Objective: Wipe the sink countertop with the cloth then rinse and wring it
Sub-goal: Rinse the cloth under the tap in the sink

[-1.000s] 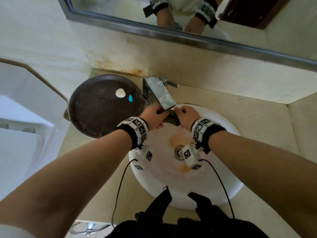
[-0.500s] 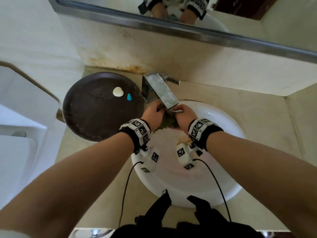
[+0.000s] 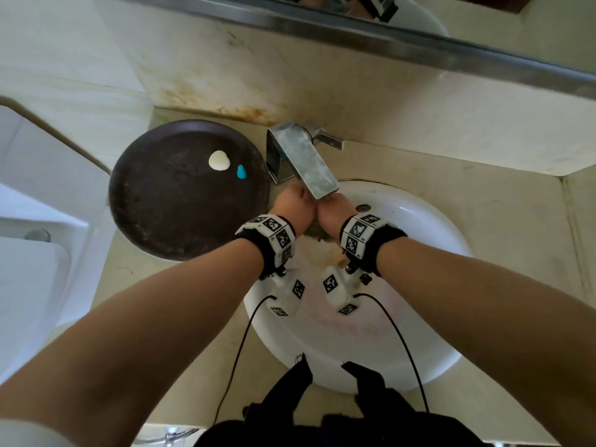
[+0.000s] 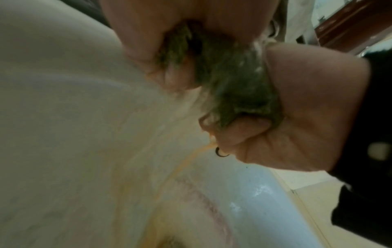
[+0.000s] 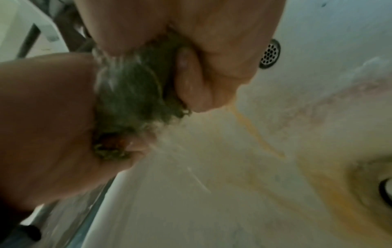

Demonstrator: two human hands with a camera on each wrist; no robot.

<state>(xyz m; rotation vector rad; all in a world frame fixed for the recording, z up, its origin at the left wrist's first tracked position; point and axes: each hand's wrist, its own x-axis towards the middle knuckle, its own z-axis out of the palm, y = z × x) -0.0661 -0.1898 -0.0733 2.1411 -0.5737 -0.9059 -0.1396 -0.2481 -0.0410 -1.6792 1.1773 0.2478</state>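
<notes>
Both hands are together under the spout of the steel faucet [image 3: 303,159], above the white sink basin [image 3: 435,233]. My left hand [image 3: 292,209] and right hand [image 3: 333,214] are fists side by side, gripping the wet dark green cloth [image 3: 314,235] bunched between them. In the left wrist view the cloth [image 4: 229,75] is squeezed between the left hand [image 4: 148,25] and the right hand [image 4: 307,109], with water streaming off it. From the right wrist, the right hand [image 5: 212,42] curls round the cloth [image 5: 131,87] against the left hand [image 5: 42,117].
A round dark brown tray [image 3: 154,214] sits left of the faucet on the beige countertop [image 3: 516,221], carrying a white soap piece [image 3: 219,160] and a small blue one [image 3: 241,172]. The basin has orange stains, an overflow hole [image 5: 269,53] and a drain [image 5: 386,191]. A mirror edge [image 3: 419,46] runs behind.
The two hands have drawn together and moved up under the spout, bunching the cloth tighter between them. The head view has shifted closer and lower.
</notes>
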